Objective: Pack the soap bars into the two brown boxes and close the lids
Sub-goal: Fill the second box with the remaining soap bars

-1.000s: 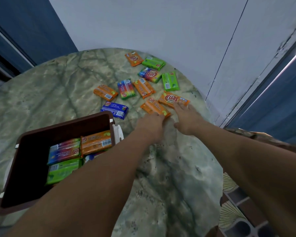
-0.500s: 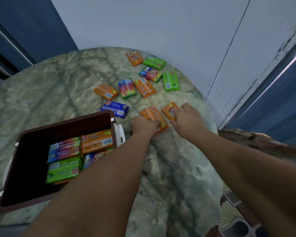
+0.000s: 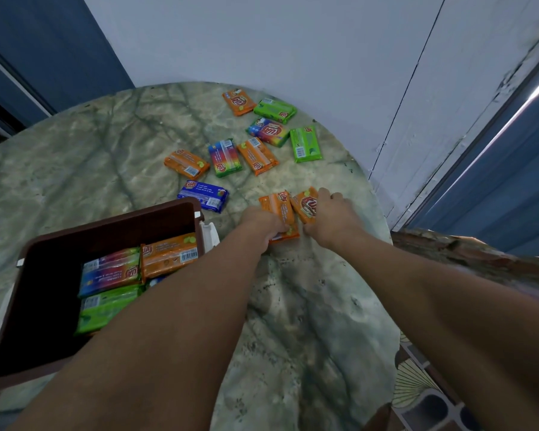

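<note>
Gripping orange soap bars (image 3: 280, 209) under fingers (image 3: 323, 192)

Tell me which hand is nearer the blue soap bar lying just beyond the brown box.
Left. The left hand grips an orange soap bar just right of the blue soap bar; the right hand holds another orange bar farther right.

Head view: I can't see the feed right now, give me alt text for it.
Left hand and right hand each grip an orange wrapped soap bar, the left-held bar beside the right-held bar, on a round green marbled table. An open brown box at left holds several bars; eight more lie loose beyond.
</note>
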Tool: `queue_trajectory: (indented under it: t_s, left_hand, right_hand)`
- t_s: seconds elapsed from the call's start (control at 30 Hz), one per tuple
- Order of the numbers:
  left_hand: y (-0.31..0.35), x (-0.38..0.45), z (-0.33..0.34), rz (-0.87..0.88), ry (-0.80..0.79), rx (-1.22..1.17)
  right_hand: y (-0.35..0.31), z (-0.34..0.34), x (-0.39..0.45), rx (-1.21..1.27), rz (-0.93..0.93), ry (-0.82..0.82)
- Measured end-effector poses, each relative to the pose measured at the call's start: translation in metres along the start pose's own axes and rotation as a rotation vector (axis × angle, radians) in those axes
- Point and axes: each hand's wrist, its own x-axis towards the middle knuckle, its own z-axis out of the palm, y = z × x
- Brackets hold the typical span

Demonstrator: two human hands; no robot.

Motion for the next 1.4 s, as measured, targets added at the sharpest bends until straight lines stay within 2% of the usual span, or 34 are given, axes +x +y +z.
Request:
queue_trajectory:
  t_s: [0.13,0.27,0.43,0.6,0.7,0.87,1.0,1.2,1.3,1.4]
  left_hand:
    - [-0.002,-0.005,0.007,-0.049,-0.08,-0.047]
    - [0.003,-0.008,0.016,0.014,-0.02,-0.106]
    - [0.015,-0.025,0.008,0.063,-0.011,-0.232]
    - [0.024,-0.051,-0.017,0.165,-0.051,-0.362]
    - [0.026,-0.07,-0.04,0.223,-0.074,-0.375]
    - [0.012,-0.088,-0.096,0.407,0.001,-0.36]
    - [-0.018,-0.096,-0.143,0.463,0.088,-0.333]
    - [-0.08,-0.101,-0.217,0.45,0.149,-0.227]
    - [-0.123,-0.096,-0.246,0.474,0.199,-0.053]
    - [-0.158,-0.086,-0.267,0.56,0.196,0.259]
  right_hand:
    - [0.001,0.0,-0.002,0.029,0.071,-0.082]
    - [0.004,0.001,-0.003,0.145,0.167,-0.12]
    - [0.001,-0.006,-0.01,0.264,0.239,-0.056]
    - [-0.027,-0.02,-0.017,0.448,0.181,0.006]
    - [-0.046,-0.031,-0.027,0.476,0.124,0.051]
    - [-0.093,-0.047,-0.049,0.514,0.006,0.096]
    - [-0.136,-0.042,-0.07,0.562,-0.095,0.11]
    - [-0.19,-0.015,-0.096,0.37,-0.304,0.069]
    - [-0.202,0.0,-0.108,0.172,-0.432,0.011]
    - [-0.206,0.014,-0.115,-0.055,-0.558,-0.048]
